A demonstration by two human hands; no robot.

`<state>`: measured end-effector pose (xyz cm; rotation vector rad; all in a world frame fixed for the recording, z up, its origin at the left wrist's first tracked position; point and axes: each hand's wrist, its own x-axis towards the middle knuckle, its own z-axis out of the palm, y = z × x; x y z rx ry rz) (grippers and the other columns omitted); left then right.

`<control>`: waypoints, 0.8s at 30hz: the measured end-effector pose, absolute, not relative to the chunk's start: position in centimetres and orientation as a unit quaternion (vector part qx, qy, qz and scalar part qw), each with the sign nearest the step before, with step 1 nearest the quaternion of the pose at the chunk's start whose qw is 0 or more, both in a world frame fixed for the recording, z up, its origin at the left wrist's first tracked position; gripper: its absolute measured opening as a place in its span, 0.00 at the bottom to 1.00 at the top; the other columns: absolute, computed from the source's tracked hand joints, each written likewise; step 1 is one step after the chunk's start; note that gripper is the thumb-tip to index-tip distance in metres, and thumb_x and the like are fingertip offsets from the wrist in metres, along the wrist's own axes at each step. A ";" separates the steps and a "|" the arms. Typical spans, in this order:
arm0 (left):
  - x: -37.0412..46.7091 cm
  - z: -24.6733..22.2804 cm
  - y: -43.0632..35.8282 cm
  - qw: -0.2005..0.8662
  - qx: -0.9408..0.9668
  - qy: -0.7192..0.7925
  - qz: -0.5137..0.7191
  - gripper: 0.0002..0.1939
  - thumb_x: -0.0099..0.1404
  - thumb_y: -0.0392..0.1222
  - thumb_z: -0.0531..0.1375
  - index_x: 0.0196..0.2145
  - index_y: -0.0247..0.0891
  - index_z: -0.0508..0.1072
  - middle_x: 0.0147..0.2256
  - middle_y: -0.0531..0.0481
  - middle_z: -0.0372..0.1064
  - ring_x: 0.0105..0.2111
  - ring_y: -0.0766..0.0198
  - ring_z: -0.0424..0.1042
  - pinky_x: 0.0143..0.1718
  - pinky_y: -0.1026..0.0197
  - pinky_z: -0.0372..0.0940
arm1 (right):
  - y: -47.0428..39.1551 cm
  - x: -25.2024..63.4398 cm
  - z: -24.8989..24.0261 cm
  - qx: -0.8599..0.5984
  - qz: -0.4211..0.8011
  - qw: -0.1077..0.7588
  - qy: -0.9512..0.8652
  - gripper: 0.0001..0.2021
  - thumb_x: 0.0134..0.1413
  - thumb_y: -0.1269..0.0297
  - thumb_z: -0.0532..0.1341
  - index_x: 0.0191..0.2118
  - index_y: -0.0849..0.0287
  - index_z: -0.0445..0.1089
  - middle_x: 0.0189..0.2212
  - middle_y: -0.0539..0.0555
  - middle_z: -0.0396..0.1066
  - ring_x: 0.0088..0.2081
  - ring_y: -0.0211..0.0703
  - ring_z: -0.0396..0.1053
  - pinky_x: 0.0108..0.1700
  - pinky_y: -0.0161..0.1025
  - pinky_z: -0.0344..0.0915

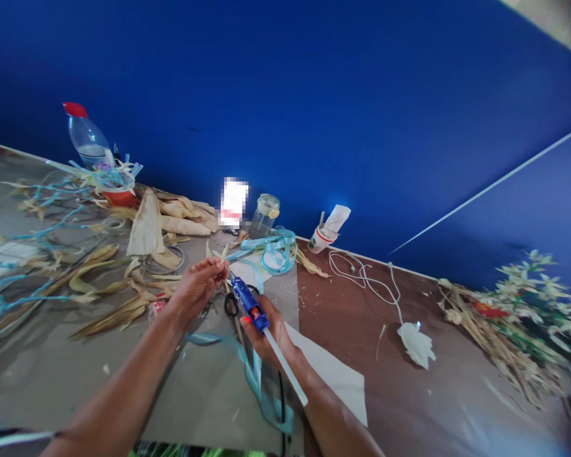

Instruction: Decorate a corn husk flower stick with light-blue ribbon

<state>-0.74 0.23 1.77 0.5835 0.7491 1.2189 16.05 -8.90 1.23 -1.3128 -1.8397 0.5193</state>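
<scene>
My right hand (272, 333) is wrapped round a blue hot glue gun (245, 297), and a long white glue stick (288, 368) juts from its back end. The gun's nozzle points at the fingertips of my left hand (203, 279). Those fingers are pinched together on a small pale piece of corn husk (224, 251), partly hidden by them. Below the gun lies a pair of black-handled scissors (231, 304). Light blue ribbon (252, 374) trails over the table beneath my right hand, and a looped coil of ribbon (280, 254) rests just beyond.
Dried corn husks (146, 225) and blue-wrapped stems (52, 238) cover the left side. A red-capped bottle (88, 136), a glass jar (265, 216) and a white cup (321, 240) stand near the blue wall. Rightward lie a white cable (361, 273) and a flower bunch (509, 317).
</scene>
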 end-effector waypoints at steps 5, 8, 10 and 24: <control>-0.8 1.8 0.2 0.720 0.266 0.335 0.547 0.07 0.46 0.35 0.68 0.24 0.33 0.75 0.26 0.51 0.72 0.25 0.70 0.69 0.31 0.67 0.65 | -8.9 16.1 1.4 -0.506 0.173 0.386 -0.752 0.10 0.53 0.58 0.56 0.37 0.59 0.62 0.29 0.54 0.65 0.30 0.43 0.64 0.33 0.39 0.63; -0.9 1.4 0.5 0.721 0.253 0.342 0.547 0.07 0.46 0.35 0.68 0.25 0.33 0.75 0.27 0.51 0.73 0.25 0.70 0.69 0.31 0.66 0.65 | -9.0 16.2 1.1 -0.502 0.160 0.381 -0.760 0.10 0.54 0.58 0.55 0.37 0.59 0.62 0.29 0.54 0.66 0.30 0.43 0.64 0.33 0.39 0.63; -1.0 1.1 0.6 0.718 0.242 0.349 0.551 0.08 0.46 0.34 0.69 0.25 0.34 0.75 0.27 0.51 0.73 0.26 0.70 0.70 0.32 0.66 0.65 | -9.2 16.3 1.0 -0.504 0.167 0.378 -0.759 0.10 0.54 0.59 0.55 0.38 0.59 0.62 0.29 0.54 0.66 0.30 0.43 0.64 0.33 0.38 0.62; -0.7 0.9 0.5 0.724 0.280 0.368 0.512 0.09 0.45 0.38 0.69 0.23 0.33 0.73 0.24 0.52 0.71 0.24 0.69 0.69 0.29 0.66 0.65 | -8.5 16.0 0.0 -0.455 0.008 0.315 -0.833 0.14 0.51 0.67 0.55 0.44 0.64 0.61 0.37 0.62 0.66 0.40 0.52 0.65 0.40 0.46 0.62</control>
